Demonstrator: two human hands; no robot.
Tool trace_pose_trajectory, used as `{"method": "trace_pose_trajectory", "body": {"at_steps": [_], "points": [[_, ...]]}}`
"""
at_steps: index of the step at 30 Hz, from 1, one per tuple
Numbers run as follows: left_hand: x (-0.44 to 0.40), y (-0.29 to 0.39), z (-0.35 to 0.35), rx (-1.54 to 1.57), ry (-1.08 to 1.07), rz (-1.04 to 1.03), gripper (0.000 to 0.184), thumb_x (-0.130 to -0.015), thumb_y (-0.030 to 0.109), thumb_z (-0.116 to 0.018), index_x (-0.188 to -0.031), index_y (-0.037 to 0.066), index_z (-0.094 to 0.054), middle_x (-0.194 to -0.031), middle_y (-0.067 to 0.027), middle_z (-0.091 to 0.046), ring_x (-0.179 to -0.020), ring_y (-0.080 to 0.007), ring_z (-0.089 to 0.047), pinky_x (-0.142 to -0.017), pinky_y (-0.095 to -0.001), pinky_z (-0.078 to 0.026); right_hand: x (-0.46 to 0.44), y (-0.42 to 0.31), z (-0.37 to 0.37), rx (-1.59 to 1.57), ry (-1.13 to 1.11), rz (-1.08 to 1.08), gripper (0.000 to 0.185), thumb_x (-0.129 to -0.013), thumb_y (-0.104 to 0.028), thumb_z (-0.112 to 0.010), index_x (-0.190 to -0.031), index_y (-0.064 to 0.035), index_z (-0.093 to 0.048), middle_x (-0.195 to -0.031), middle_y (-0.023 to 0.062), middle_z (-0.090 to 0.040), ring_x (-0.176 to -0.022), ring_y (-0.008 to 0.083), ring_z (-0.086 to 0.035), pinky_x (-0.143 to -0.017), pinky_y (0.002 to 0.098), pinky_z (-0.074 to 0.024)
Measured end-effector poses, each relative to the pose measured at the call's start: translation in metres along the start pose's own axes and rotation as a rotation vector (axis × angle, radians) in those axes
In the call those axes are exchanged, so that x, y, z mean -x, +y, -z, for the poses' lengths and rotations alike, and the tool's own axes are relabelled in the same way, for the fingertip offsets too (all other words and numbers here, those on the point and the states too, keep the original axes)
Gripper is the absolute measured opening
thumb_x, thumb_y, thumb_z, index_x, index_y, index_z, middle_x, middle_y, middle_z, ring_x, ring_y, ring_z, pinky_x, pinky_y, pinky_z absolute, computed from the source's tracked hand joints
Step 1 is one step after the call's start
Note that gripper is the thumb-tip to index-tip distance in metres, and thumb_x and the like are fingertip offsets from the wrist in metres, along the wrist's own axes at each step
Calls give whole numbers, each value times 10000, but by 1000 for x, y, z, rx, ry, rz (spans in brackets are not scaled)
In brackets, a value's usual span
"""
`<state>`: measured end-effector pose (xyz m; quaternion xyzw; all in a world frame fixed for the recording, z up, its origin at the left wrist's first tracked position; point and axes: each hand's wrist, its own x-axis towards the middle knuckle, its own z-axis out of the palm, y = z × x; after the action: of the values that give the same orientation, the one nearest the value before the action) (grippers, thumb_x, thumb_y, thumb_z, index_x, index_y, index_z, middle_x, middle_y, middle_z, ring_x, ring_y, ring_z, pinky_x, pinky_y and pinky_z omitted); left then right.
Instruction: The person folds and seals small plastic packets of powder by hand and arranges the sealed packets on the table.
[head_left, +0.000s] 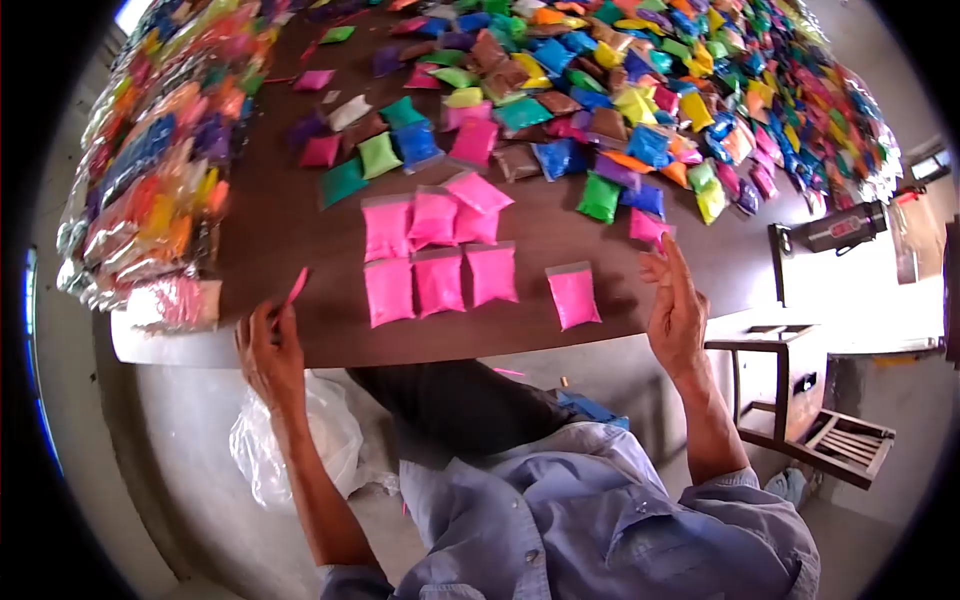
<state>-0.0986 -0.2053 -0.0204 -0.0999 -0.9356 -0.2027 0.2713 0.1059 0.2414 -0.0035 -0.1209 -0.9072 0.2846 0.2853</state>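
Note:
My left hand (271,350) is at the table's front edge, its fingers closed on a thin pink strip (298,284) that sticks up. Over the right part of the table my right hand (678,315) has its index finger stretched out, the fingertip at the edge of a pink packet (650,228); nothing shows gripped in it. A single pink packet (572,296) lies to the left of that hand. Between the hands, several bright pink packets (438,282) lie in two rows, one packet (478,192) resting tilted over others.
A large heap of small coloured packets (600,100) covers the back and right of the brown table (300,215). Clear bags of coloured packets (150,190) are piled at the left. A black object (843,228) and a wooden frame (780,385) stand right; a plastic bag (330,440) lies below.

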Motion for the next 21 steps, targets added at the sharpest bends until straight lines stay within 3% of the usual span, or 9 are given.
{"method": "trace_pose_trajectory", "body": {"at_steps": [3, 5, 7, 9, 12, 15, 18, 20, 21], "points": [[-5, -3, 1, -1, -103, 27, 193, -931, 181, -735, -1070, 50, -710, -999, -116, -666, -955, -332, -640, -793, -433, -519, 12, -2, 11, -41, -13, -29, 578, -902, 88, -394, -1472, 28, -474, -1144, 247, -717, -973, 364, -735, -845, 407, -583], [-8, -8, 1, -13, -173, 43, 146, -930, 146, -722, -1045, 56, -718, -973, -117, -653, -929, -327, -639, -771, -427, -519, 21, 0, 12, -15, -49, -5, 549, -951, 36, -328, -1482, 11, -466, -1295, 225, -671, -1085, 312, -709, -938, 408, -550], [-11, -4, 1, 38, -195, 90, 103, -925, 112, -713, -1007, 49, -715, -956, -127, -642, -890, -327, -635, -757, -423, -516, 20, -12, 15, 89, -37, 75, 530, -915, 67, -380, -1428, 33, -506, -1270, 243, -674, -1075, 348, -708, -989, 426, -517], [-14, -7, 1, 37, -194, 9, 77, -925, 93, -706, -979, 38, -702, -933, -127, -631, -849, -322, -628, -735, -419, -510, 21, -18, 13, 189, -25, 154, 511, -879, 98, -432, -1375, 54, -546, -1245, 261, -676, -1065, 385, -706, -1040, 443, -484], [-19, 0, 7, 64, -275, 78, 66, -924, 82, -701, -963, 30, -692, -927, -126, -624, -838, -318, -625, -727, -422, -505, 32, -9, 11, 156, 2, 139, 471, -916, 70, -434, -1371, 54, -552, -1218, 247, -691, -1059, 371, -711, -1089, 452, -435], [-17, -1, 8, 76, -289, 77, 74, -930, 81, -693, -960, 19, -665, -918, -128, -611, -833, -321, -619, -728, -427, -495, 46, 8, 17, -78, 15, -104, 434, -959, 33, -422, -1374, 60, -548, -1197, 233, -702, -1067, 365, -712, -1054, 443, -466], [-13, -8, 7, 47, -297, 60, 104, -930, 78, -690, -975, 9, -626, -919, -138, -600, -828, -327, -611, -731, -436, -484, 45, 5, 27, -177, -60, -478, 458, -1003, 68, -308, -1409, 44, -519, -1352, 237, -625, -1266, 318, -615, -1012, 395, -511], [-10, -7, 7, 14, -288, 20, 115, -936, 80, -681, -984, 3, -610, -911, -146, -593, -831, -331, -606, -734, -439, -478, 40, 4, 23, -80, 73, -105, 444, -934, 50, -426, -1353, 50, -571, -1194, 232, -696, -1117, 372, -692, -1005, 434, -505], [-9, -8, 8, -22, -275, -18, 126, -942, 82, -672, -992, -2, -593, -902, -154, -585, -834, -335, -601, -736, -443, -472, 40, 2, 23, -82, 76, -108, 444, -934, 50, -426, -1353, 50, -571, -1194, 232, -696, -1117, 372, -692, -1005, 434, -505]]}}
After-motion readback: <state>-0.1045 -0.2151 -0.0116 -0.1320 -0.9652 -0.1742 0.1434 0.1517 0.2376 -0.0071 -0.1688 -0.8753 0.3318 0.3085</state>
